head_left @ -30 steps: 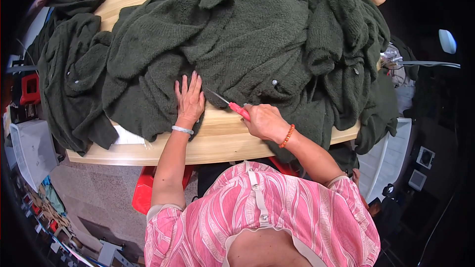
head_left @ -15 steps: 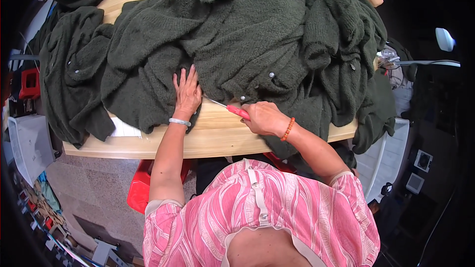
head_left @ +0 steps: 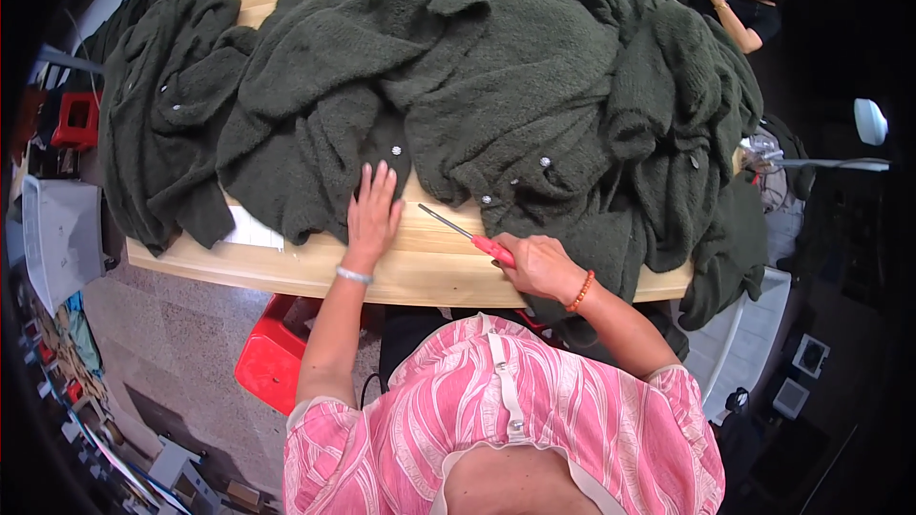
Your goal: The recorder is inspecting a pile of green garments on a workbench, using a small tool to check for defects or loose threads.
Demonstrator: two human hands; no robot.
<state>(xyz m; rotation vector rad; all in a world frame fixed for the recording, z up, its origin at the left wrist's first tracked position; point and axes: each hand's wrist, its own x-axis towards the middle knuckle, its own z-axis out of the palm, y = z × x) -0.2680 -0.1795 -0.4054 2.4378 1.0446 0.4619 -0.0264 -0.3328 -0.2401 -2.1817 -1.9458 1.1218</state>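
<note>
Dark green fuzzy knit garments (head_left: 515, 67) lie heaped across a pale wooden table (head_left: 439, 272). My left hand (head_left: 374, 217) rests flat with its fingers stretched out on the lower edge of one garment, just below a shiny round button (head_left: 397, 150). In my right hand (head_left: 539, 265) is a red-handled tool (head_left: 491, 248) with a slim metal shaft, like a screwdriver. The tool's tip points left over bare wood, apart from the cloth and from my left hand. More shiny buttons (head_left: 546, 162) show on the knit above my right hand.
A white sheet (head_left: 253, 232) lies at the table's left front. Below that edge stands a red stool (head_left: 269, 362). White bins (head_left: 65, 238) stand on the floor at both sides. Another person (head_left: 744, 0) handles green knit at the far right.
My left hand has drawn back toward me on the cloth, and a button now shows above it. The tool has moved away from the garment's edge, toward me and right.
</note>
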